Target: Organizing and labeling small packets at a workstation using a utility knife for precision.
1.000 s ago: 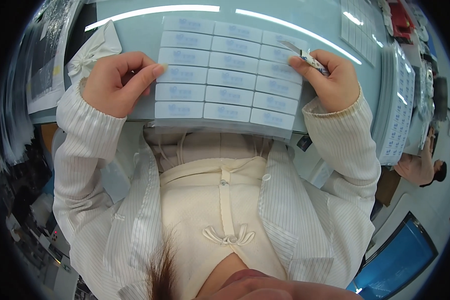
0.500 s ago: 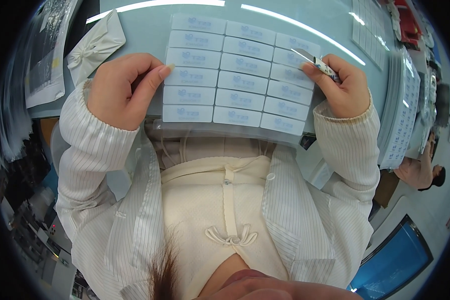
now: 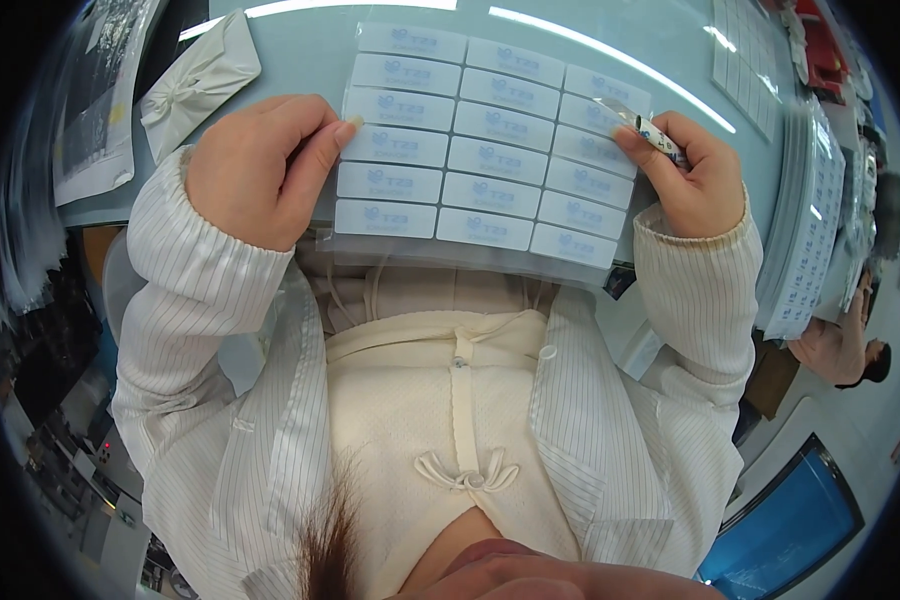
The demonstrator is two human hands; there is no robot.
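A sheet of white rectangular labels [image 3: 490, 155] with faint blue print, set in three columns, lies across the table's near edge. A strip of clear film shows along its lower side. At the sheet's left edge, my left hand [image 3: 265, 170] pinches the border between thumb and fingers. My right hand [image 3: 695, 175] is closed round a small knife with a patterned handle [image 3: 662, 142]; its thin blade points up and left over the top right labels. The right thumb rests at the sheet's right edge.
Left of the sheet lie a knotted white cloth-like piece [image 3: 202, 85] and clear plastic packaging [image 3: 100, 120]. On the right stands a stack of printed sheets [image 3: 805, 225], with another label sheet [image 3: 745, 65] farther back. A person [image 3: 838, 345] is beyond it.
The label sheet has shifted slightly to the right, and both hands have moved a little right with it. The knife stays in my right hand.
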